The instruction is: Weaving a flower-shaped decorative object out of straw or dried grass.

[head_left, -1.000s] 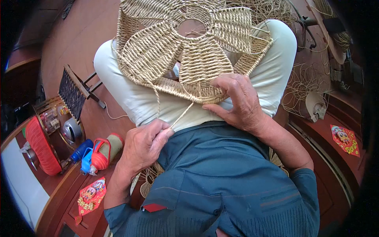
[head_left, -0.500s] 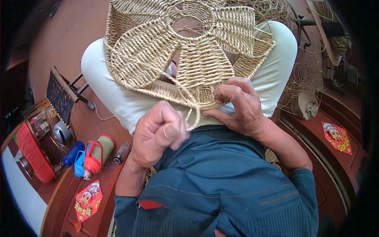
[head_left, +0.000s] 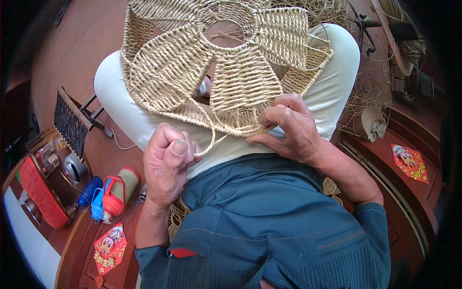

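Note:
A flower-shaped straw weaving (head_left: 246,86) rests across my lap, with broad woven petals around a round central hole. My left hand (head_left: 168,161), in front of its near rim, is closed on a twisted straw cord (head_left: 212,139). The cord runs from that hand to the near rim, with one strand curving up beside the petals. At the rim, my right hand (head_left: 292,126) pinches the woven edge between thumb and fingers, just right of where the cord meets it. The fingertips of my right hand are partly hidden behind the edge.
Loose straw strands (head_left: 363,103) lie on the floor to the right, and more are heaped beyond my knees. At left stand a dark woven stool (head_left: 72,118), a red-topped flask (head_left: 114,197), a blue bottle (head_left: 90,191) and a red basket (head_left: 42,192).
My left hand has moved left and slightly down, drawing the cord with it; the loop near the rim now lies lower and more stretched. My right hand keeps its place on the edge.

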`<state>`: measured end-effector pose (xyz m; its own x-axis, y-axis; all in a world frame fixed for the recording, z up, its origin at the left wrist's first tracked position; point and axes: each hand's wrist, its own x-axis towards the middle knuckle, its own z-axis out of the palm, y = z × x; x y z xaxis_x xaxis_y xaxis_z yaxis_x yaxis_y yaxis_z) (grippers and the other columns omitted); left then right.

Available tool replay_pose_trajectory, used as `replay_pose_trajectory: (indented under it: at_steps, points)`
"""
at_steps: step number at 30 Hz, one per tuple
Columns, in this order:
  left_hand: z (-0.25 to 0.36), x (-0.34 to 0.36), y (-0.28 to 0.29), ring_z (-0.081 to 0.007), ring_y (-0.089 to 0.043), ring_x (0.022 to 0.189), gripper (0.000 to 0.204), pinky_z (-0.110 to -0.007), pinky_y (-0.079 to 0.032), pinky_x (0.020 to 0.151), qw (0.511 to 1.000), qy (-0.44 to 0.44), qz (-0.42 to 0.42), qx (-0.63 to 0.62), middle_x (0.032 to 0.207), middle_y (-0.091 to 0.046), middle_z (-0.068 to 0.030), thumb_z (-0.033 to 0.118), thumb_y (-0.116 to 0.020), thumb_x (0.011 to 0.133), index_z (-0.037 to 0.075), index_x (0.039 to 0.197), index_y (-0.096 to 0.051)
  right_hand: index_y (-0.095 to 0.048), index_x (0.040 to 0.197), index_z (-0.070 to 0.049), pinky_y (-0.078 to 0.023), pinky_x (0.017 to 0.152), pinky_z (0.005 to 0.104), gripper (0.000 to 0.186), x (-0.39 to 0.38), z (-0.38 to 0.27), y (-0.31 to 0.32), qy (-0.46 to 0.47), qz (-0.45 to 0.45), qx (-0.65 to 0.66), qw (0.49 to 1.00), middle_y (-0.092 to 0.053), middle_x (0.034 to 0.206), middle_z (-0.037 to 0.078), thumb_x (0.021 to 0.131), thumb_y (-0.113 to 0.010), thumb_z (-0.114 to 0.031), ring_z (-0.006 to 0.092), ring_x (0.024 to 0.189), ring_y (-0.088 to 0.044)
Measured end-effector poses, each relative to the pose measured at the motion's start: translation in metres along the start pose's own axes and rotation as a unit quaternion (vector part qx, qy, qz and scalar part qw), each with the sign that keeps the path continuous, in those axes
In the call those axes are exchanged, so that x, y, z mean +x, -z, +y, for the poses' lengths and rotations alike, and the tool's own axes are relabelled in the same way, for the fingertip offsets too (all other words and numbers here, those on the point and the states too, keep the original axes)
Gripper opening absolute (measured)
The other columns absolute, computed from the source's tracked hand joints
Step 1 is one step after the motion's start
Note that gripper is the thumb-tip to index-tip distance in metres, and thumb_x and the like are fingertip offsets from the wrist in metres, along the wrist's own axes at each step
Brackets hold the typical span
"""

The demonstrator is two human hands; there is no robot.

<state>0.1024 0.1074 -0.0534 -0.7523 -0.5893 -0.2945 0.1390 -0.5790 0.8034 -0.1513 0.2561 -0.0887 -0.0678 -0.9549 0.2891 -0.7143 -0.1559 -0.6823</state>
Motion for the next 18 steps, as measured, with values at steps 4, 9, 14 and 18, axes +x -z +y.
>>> replay_pose_trajectory:
  at_steps: [4,9,14,18]
  points:
    - [0.001,-0.003,-0.002,-0.0073,-0.027,0.058,0.034,-0.03,-0.03,0.06,1.0,0.016,0.011,0.016,0.068,-0.037,0.0046,0.035,-0.065,0.113,0.014,0.096,-0.044,-0.067,0.119,-0.009,-0.053,0.089,0.0421,0.053,0.002,-0.003,0.001,-0.009,-0.003,-0.002,1.0,-0.072,0.1,0.004,0.079,-0.097,-0.028,0.0281,0.1,-0.067]
    - [0.003,-0.007,-0.008,-0.0069,-0.027,0.058,0.033,-0.029,-0.031,0.061,0.998,0.056,0.023,-0.023,0.068,-0.035,0.0052,0.034,-0.064,0.114,0.016,0.096,-0.043,-0.073,0.119,-0.015,-0.05,0.084,0.0387,0.054,0.007,-0.01,0.003,-0.005,-0.012,-0.024,1.0,-0.064,0.087,-0.002,0.074,-0.1,-0.025,0.0257,0.091,-0.06]
    - [0.008,-0.009,-0.008,-0.0066,-0.027,0.059,0.032,-0.028,-0.03,0.06,0.997,0.066,0.042,-0.007,0.068,-0.035,0.0055,0.033,-0.063,0.114,0.016,0.096,-0.043,-0.079,0.117,-0.02,-0.048,0.084,0.0397,0.046,0.01,-0.015,0.005,0.012,-0.03,-0.061,0.998,-0.055,0.084,-0.001,0.076,-0.096,-0.028,0.0256,0.09,-0.058]
    - [0.013,-0.011,-0.009,-0.0064,-0.027,0.06,0.031,-0.028,-0.031,0.061,0.996,0.061,0.058,-0.008,0.069,-0.034,0.006,0.033,-0.062,0.115,0.016,0.096,-0.043,-0.08,0.116,-0.02,-0.047,0.084,0.0395,0.044,0.01,-0.016,0.005,0.011,-0.032,-0.067,0.997,-0.054,0.084,-0.001,0.075,-0.095,-0.027,0.0255,0.09,-0.057]
